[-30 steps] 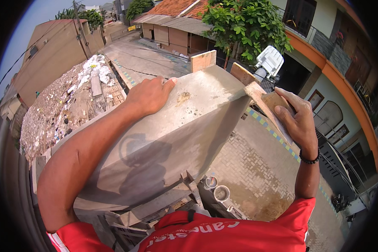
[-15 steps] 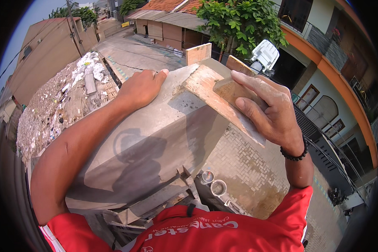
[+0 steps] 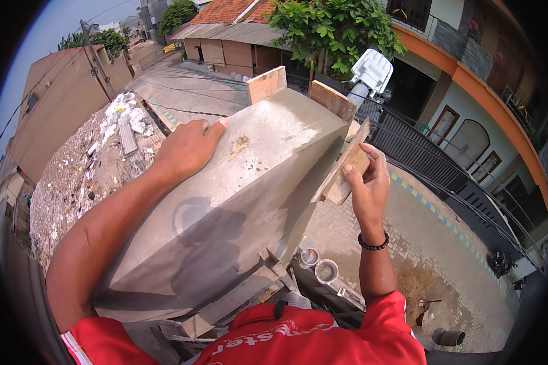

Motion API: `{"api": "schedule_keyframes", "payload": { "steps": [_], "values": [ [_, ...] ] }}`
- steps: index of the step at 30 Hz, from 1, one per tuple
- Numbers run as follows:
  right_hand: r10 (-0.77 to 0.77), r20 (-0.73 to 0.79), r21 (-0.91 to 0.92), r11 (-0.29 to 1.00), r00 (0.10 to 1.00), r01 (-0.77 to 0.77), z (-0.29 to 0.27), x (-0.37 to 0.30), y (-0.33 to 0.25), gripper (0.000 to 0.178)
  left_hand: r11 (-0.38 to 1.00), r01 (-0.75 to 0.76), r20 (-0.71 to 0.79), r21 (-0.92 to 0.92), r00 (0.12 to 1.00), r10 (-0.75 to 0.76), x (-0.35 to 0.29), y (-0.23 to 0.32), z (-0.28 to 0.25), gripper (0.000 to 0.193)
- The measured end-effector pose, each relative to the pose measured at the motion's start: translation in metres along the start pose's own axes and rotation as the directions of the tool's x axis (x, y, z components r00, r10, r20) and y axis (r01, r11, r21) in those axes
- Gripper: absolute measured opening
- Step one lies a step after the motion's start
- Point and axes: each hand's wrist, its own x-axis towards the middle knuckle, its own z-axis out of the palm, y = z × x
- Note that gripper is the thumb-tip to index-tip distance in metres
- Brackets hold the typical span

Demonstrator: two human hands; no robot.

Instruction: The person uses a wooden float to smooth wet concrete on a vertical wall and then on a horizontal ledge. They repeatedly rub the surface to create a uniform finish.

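A grey concrete block (image 3: pixel 268 137) with a smooth, partly damp top stretches away in front of me. My left hand (image 3: pixel 187 149) lies over its left edge, fingers bent down out of sight on the far side and thumb along the top. On the right, my right hand (image 3: pixel 369 185) grips the wooden handle of a plastering float (image 3: pixel 345 159). The float is tilted nearly on edge along the block's right side face; whether its blade touches the concrete I cannot tell. A small brown patch (image 3: pixel 240 146) and dark specks mark the top surface.
Two wooden boards (image 3: pixel 266 84) (image 3: pixel 333 100) stand at the block's far end. Below me are scaffold planks (image 3: pixel 240 295) and two buckets (image 3: pixel 327 271) (image 3: pixel 309 258). A white lamp (image 3: pixel 371 70) and wires hang beyond. The paved street (image 3: pixel 432 255) lies far below; a rubble heap (image 3: pixel 67 194) is left.
My right hand has carried the float off the block's top, rightward and down to its right side, turning it on edge. The left hand stays on the left edge.
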Motion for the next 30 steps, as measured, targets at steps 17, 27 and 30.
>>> {"api": "schedule_keyframes", "payload": {
  "steps": [17, 27, 30],
  "values": [
    [-0.081, -0.083, 0.013, 0.997, 0.993, 0.082, 0.039, 0.008, -0.02, 0.056, 0.995, -0.089, -0.037, -0.052, 0.996, 0.087, 0.002, -0.003, 0.0, 0.067],
    [-0.023, -0.083, 0.157, 0.987, 0.996, 0.036, 0.04, -0.041, -0.009, 0.058, 0.988, -0.093, -0.037, -0.12, 0.995, 0.089, -0.002, 0.005, -0.001, 0.063],
    [0.019, -0.146, 0.129, 0.992, 0.989, 0.0, 0.041, -0.002, 0.005, 0.058, 0.982, -0.101, -0.019, -0.157, 0.995, 0.099, -0.006, 0.012, -0.001, 0.063]
  ]
}}
